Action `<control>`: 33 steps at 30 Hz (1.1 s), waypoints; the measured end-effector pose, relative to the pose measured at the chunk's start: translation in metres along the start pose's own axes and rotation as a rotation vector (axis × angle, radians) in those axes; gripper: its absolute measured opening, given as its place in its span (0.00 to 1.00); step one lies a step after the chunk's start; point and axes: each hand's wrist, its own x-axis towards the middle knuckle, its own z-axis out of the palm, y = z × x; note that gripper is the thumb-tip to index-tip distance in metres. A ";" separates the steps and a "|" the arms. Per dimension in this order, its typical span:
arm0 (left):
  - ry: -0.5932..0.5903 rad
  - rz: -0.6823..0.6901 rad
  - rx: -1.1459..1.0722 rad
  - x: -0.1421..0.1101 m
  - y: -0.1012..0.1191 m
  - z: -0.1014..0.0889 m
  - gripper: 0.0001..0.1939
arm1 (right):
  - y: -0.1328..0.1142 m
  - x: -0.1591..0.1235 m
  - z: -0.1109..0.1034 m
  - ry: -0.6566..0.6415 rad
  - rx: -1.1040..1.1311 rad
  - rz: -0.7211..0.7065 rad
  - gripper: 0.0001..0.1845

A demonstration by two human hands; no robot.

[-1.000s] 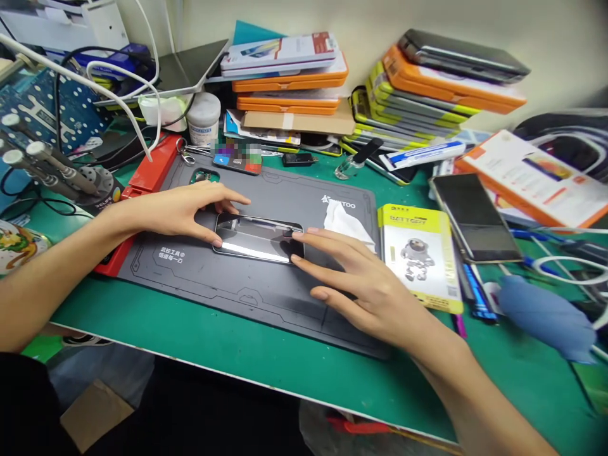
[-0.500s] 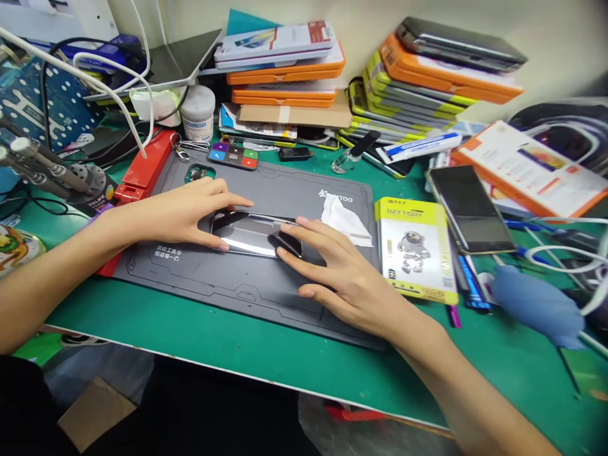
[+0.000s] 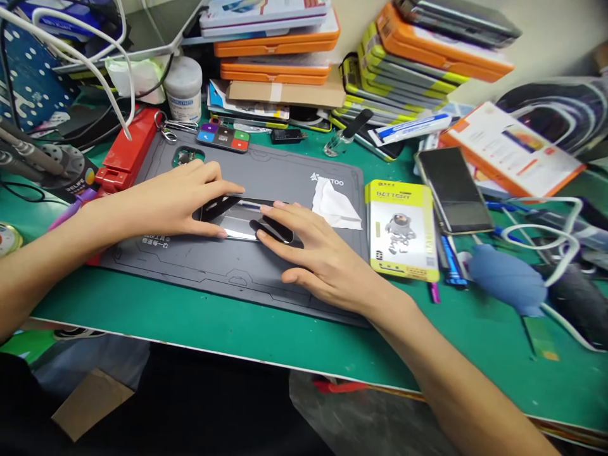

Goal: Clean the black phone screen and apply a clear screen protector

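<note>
Workbench, green-topped with a pale front edge [image 3: 199, 345], runs across the near side. On it lies a flat dark grey mat [image 3: 199, 266] with thin line patterns. Bare right hand [image 3: 323, 256] reaches in from four o'clock, fingers open and fanned, index and middle fingertips on the right end of a glossy black rectangular phone-like panel [image 3: 237, 221]. Bare left hand [image 3: 183, 199] reaches in from nine o'clock, thumb and forefinger spread apart around the panel's left end, the thumb at its near edge. The panel lies on the mat between the hands; how firmly they press, I cannot tell.

Clock directions from the panel: between three and four, well apart, a blue rubber bulb blower [image 3: 508, 278]; at three, a yellow-and-white battery box [image 3: 401, 231] just beside the mat, and nearer, crumpled white tissue [image 3: 335, 206] on the mat. Just above three, beyond the box, a black-screened phone [image 3: 456, 190]. At ten, a red plastic block [image 3: 128, 149]; at eleven, a white lidded jar [image 3: 183, 88]. Farthest, orange flat cases [image 3: 278, 47] at twelve and a yellow-grey stack [image 3: 403, 73] at two.
</note>
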 end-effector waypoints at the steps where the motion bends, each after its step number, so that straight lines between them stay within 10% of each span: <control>1: -0.003 0.001 0.005 0.000 0.000 0.000 0.40 | 0.000 0.001 0.001 -0.001 0.001 -0.003 0.34; 33: 0.024 0.149 0.206 0.000 -0.002 0.010 0.45 | 0.003 0.052 0.012 -0.096 -0.141 -0.251 0.35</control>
